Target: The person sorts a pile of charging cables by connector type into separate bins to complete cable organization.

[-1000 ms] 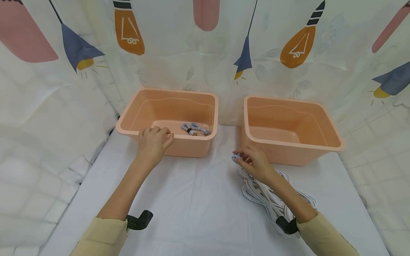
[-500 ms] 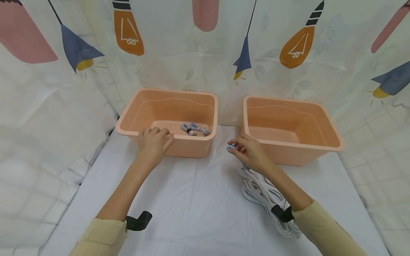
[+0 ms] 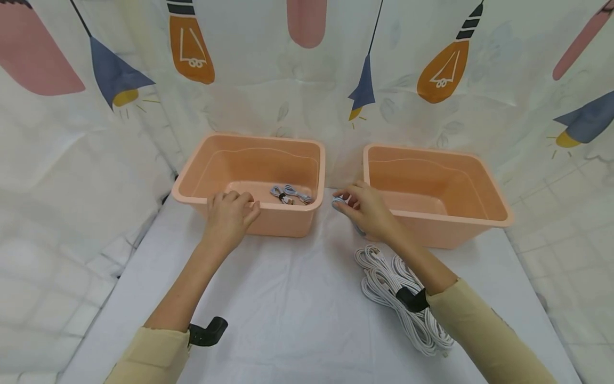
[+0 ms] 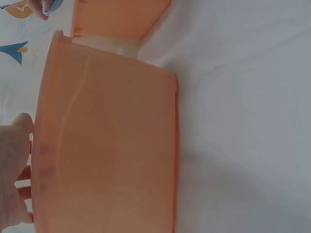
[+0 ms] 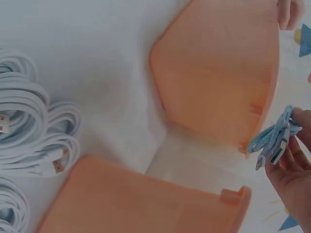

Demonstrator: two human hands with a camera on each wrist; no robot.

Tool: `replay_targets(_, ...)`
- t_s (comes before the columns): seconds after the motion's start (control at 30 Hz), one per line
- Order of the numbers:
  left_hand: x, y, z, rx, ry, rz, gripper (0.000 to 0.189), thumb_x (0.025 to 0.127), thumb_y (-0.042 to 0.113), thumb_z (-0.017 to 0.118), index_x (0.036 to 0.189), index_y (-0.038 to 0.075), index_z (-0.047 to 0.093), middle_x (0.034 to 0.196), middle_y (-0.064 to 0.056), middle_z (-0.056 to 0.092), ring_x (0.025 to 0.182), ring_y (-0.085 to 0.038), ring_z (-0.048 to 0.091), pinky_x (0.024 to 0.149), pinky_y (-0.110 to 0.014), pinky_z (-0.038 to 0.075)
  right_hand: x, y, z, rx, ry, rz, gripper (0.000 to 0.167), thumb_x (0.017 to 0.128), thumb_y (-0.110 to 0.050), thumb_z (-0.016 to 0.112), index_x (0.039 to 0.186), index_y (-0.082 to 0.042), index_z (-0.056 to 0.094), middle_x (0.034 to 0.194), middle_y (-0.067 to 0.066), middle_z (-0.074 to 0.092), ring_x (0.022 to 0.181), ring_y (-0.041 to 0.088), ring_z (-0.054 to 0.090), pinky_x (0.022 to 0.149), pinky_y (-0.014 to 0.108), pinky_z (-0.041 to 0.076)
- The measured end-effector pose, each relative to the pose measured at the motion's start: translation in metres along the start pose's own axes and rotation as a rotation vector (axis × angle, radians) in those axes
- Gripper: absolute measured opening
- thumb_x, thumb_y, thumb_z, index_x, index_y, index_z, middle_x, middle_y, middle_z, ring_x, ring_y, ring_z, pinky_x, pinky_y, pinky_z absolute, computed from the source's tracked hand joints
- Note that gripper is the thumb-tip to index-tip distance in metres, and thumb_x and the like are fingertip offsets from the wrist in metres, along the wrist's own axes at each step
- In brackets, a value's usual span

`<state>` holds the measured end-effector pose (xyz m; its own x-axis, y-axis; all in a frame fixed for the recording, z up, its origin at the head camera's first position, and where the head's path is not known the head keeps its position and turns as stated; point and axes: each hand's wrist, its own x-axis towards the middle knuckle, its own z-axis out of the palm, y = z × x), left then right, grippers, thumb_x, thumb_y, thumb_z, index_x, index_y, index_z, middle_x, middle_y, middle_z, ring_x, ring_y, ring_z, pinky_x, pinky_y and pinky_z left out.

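My left hand point(image 3: 227, 221) holds the front rim of the left peach plastic bin point(image 3: 288, 220), fingers over the edge. In the left wrist view the hand point(image 4: 12, 170) lies along that rim, its fingertips partly hidden. Two tied light-blue cables point(image 3: 297, 193) lie on the bin's floor at the right. My right hand point(image 3: 366, 208) pinches a bundled light-blue USB cable point(image 5: 274, 138), level with the gap between the bins. In the right wrist view its metal plug and smaller end hang below the thumb and fingers.
The right peach bin point(image 3: 441, 232) stands beside the left one, only its bare inside showing. Coiled white USB cables point(image 3: 398, 298) lie on the white-covered table point(image 3: 297, 309) under my right forearm. A printed curtain point(image 3: 288, 96) hangs close behind both bins.
My right hand has lifted the blue cable bundle away from the white coils, moving up and left toward the left bin. My left hand has stayed on the rim.
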<state>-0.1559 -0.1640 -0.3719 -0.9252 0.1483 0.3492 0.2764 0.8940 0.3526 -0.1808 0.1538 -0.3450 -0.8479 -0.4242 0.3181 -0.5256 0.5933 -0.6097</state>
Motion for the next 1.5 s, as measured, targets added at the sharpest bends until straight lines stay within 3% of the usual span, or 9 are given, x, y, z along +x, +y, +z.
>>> replay_targets(0.33,0.001,0.002,-0.003,-0.001,-0.008,-0.005,0.023,0.104,0.022,0.06,0.102,0.001,0.07,0.104,-0.025,0.071,0.101,-0.05,0.059,0.109,-0.067,0.034,0.023,-0.012,-0.005,-0.028,0.026,0.01,0.022,0.097,-0.009,0.076,0.115,0.004,0.075,0.101,0.02,0.066,0.089,0.035,0.071,0.08,0.046,0.061)
replay_targets(0.77,0.002,0.002,-0.002,0.024,-0.016,-0.01,0.023,0.104,0.023,0.06,0.101,0.002,0.069,0.104,-0.024,0.071,0.1,-0.05,0.06,0.109,-0.069,0.035,0.059,-0.026,-0.006,-0.013,0.036,0.086,0.023,0.1,-0.012,0.072,0.118,0.003,0.074,0.111,0.022,0.065,0.094,0.036,0.069,0.079,0.045,0.059)
replay_targets(1.0,0.002,0.002,-0.002,0.023,-0.028,-0.018,0.022,0.104,0.022,0.06,0.102,0.003,0.069,0.105,-0.024,0.071,0.102,-0.051,0.059,0.11,-0.069,0.034,0.078,-0.032,-0.006,-0.014,0.009,0.097,0.026,0.103,-0.015,0.07,0.121,0.003,0.073,0.117,0.022,0.062,0.094,0.034,0.065,0.08,0.042,0.055)
replay_targets(1.23,0.001,0.002,-0.001,0.018,-0.016,-0.013,0.02,0.103,0.021,0.061,0.1,0.003,0.069,0.103,-0.024,0.071,0.099,-0.05,0.059,0.109,-0.068,0.034,0.096,-0.041,-0.003,-0.106,-0.017,0.106,0.026,0.104,-0.021,0.07,0.122,-0.003,0.075,0.116,0.018,0.064,0.096,0.03,0.065,0.085,0.041,0.054)
replay_targets(1.5,0.001,0.002,-0.001,0.019,-0.001,-0.007,0.021,0.102,0.021,0.061,0.099,0.002,0.069,0.102,-0.025,0.071,0.098,-0.05,0.06,0.107,-0.067,0.035,0.115,-0.045,0.002,-0.076,-0.03,0.112,0.025,0.104,-0.019,0.069,0.122,-0.002,0.074,0.115,0.018,0.063,0.098,0.03,0.064,0.088,0.038,0.053)
